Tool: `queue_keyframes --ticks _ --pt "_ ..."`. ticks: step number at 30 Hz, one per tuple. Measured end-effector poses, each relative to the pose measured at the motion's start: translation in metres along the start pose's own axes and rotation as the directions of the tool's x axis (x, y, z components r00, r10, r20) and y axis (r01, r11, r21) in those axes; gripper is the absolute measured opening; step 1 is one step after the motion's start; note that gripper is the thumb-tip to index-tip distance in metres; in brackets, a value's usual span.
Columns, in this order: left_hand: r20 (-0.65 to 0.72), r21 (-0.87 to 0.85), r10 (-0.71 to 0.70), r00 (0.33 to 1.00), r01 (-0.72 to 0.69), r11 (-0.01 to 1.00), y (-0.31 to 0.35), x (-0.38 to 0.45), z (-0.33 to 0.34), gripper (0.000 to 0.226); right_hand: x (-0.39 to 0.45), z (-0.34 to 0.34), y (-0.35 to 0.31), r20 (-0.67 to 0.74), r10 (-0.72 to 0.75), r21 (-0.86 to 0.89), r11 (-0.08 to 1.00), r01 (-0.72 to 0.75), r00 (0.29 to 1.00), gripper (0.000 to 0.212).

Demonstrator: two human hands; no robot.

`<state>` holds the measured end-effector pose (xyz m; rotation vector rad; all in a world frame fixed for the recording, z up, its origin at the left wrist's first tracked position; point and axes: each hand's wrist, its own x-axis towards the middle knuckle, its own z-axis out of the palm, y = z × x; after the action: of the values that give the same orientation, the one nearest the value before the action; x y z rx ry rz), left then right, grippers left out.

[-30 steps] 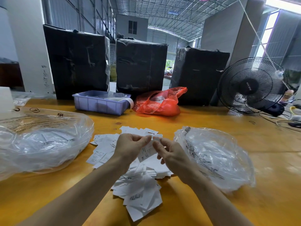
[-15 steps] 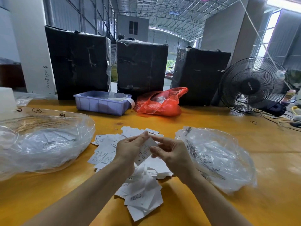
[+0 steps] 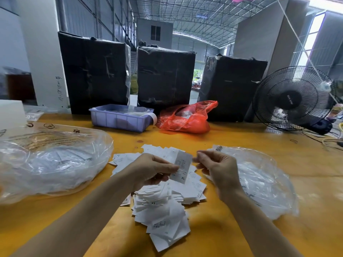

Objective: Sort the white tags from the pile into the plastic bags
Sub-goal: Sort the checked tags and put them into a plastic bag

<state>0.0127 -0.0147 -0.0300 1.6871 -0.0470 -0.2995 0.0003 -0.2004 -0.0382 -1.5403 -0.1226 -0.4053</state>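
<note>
Right hand (image 3: 219, 169) now off tag (image 3: 182, 168) — left hand (image 3: 152, 168) holds it alone

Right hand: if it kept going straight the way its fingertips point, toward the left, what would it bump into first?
Most likely the XL tag that the left hand pinches; the right hand sits just beside its edge. Depth is hard to judge here.

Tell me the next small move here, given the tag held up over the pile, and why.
Probably carry the XL tag to one of the clear bags and drop it in; which bag takes XL isn't shown. The left hand pinches it alone above the pile, its size readable, while the right hand has no visible hold on it.
</note>
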Motion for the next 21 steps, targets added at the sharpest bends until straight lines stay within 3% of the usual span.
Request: queue_keyframes --ticks 3,5,7,9,11,13,17,19,21 --pt "-0.099 -0.057 -0.004 0.995 -0.001 0.998 0.005 0.002 -0.015 0.012 0.012 -0.024 -0.010 -0.187 -0.331 -0.324 0.910 0.260 0.925 0.010" --pt "-0.155 -0.071 0.002 0.988 -0.013 0.997 0.008 0.002 -0.028 0.007 0.022 -0.051 -0.011 -0.215 -0.461 -0.595 0.761 0.259 0.861 0.014" --pt "-0.233 -0.068 0.020 0.972 -0.037 0.997 0.012 0.001 -0.042 0.002 0.033 -0.079 -0.004 -0.207 -0.364 -0.769 0.634 0.079 0.908 0.017" --pt "-0.363 -0.063 0.058 0.930 -0.087 0.994 0.015 0.000 -0.060 0.001 0.038 -0.098 0.007 -0.197 -0.105 -0.856 0.503 -0.118 0.975 0.025" --pt "-0.522 0.049 0.135 0.842 -0.128 0.991 0.017 -0.003 -0.082 0.003 0.038 -0.105 0.018 -0.139 0.153 -0.918 0.350 -0.185 0.978 0.050" --pt "-0.652 0.284 0.264 0.711 -0.094 0.954 0.015 -0.007 -0.107 0.003 0.038 -0.104 0.025 -0.103 0.246 -0.959 0.231 -0.162 0.964 0.060" --pt "-0.747 0.565 0.418 0.518 0.160 0.810 0.007 -0.017 -0.148 0.019 0.035 -0.101 0.029 -0.111 0.076 -0.921 0.368 -0.131 0.991 0.014" --pt "-0.786 0.581 0.423 0.451 0.305 0.754 0.003 -0.019 -0.157 0.021 0.036 -0.102 0.032 -0.127 0.019 -0.917 0.380 -0.125 0.992 0.026" --pt "-0.821 0.552 0.372 0.433 0.434 0.712 -0.006 -0.017 -0.166 0.015 0.037 -0.101 0.032 -0.139 -0.009 -0.896 0.428 -0.121 0.990 0.021"
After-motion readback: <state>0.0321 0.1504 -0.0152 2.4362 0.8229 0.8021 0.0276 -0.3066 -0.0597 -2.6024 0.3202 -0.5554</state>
